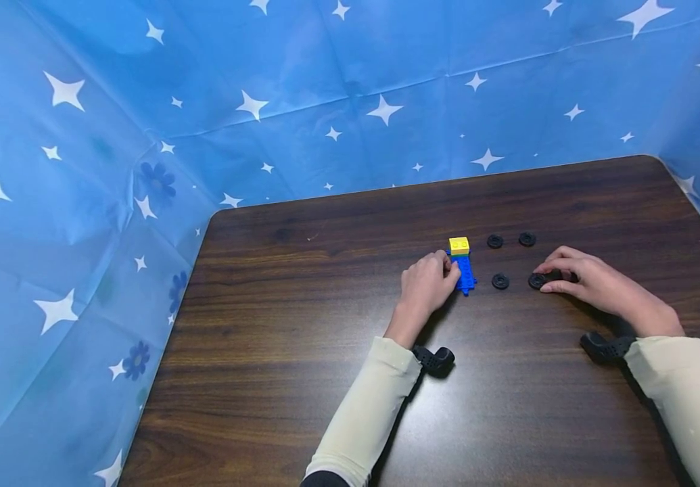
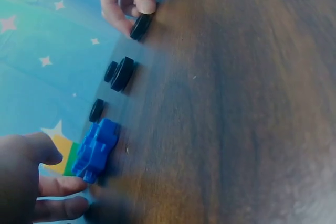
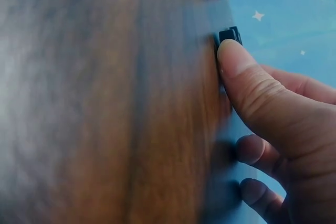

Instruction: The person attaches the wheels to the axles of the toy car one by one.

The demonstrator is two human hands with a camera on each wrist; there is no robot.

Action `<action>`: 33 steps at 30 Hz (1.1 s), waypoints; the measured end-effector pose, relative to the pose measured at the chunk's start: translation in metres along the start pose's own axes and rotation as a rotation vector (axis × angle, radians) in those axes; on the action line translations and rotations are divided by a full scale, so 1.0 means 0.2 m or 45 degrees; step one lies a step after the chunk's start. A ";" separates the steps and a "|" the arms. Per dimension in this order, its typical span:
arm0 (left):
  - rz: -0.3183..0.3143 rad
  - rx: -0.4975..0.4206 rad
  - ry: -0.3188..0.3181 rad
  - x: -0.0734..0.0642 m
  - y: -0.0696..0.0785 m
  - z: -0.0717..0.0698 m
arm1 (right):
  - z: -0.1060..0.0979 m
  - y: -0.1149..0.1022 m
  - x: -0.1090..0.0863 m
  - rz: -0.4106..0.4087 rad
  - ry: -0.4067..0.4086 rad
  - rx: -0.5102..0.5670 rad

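A blue toy-brick car base (image 1: 464, 276) with pegs at its sides lies on the table. A yellow brick (image 1: 458, 245) sits at its far end, over a green layer (image 2: 71, 158). My left hand (image 1: 427, 281) is at the base's left side. Its fingertips are at the base's edge, and the thumb is apart from them, with a gap between in the left wrist view. With thumb and forefinger, my right hand (image 1: 590, 281) pinches a black toy wheel (image 1: 535, 281) low at the table. The other right fingers are off the wheel.
Black wheels lie between the hands: one nearer (image 1: 500, 281), one farther (image 1: 495, 241) and one farther right (image 1: 527, 239). The brown wooden table (image 1: 276, 325) has a blue star-patterned cloth (image 1: 301, 95) behind it and at its sides. Both wrists wear black mounts (image 1: 435, 362).
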State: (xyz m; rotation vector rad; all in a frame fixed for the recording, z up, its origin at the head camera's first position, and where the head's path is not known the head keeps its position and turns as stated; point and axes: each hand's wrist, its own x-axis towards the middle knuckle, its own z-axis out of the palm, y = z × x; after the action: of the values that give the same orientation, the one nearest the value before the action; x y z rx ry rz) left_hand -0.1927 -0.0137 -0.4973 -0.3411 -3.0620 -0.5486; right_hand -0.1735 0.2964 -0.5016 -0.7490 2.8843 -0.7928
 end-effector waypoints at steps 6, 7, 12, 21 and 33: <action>-0.061 0.009 -0.033 0.02 0.03 0.00 | 0.00 -0.01 -0.01 0.033 0.026 0.042; -0.078 0.014 -0.042 0.02 0.03 0.00 | 0.00 -0.01 -0.01 0.027 0.044 0.049; -0.204 0.079 -0.103 0.06 0.09 -0.01 | 0.01 -0.01 -0.02 -0.005 0.148 0.087; -0.404 0.237 -0.121 0.09 0.17 -0.01 | 0.07 -0.07 0.01 0.037 0.248 0.163; -0.441 0.391 -0.079 0.09 0.21 0.08 | 0.15 -0.09 -0.03 0.068 0.356 0.192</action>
State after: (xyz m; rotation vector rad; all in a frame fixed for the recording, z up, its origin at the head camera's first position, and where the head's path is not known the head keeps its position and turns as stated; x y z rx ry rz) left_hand -0.2000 0.0347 -0.4969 0.1848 -3.2109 -0.0630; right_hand -0.1550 0.2709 -0.5194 -0.5848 3.0203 -1.1798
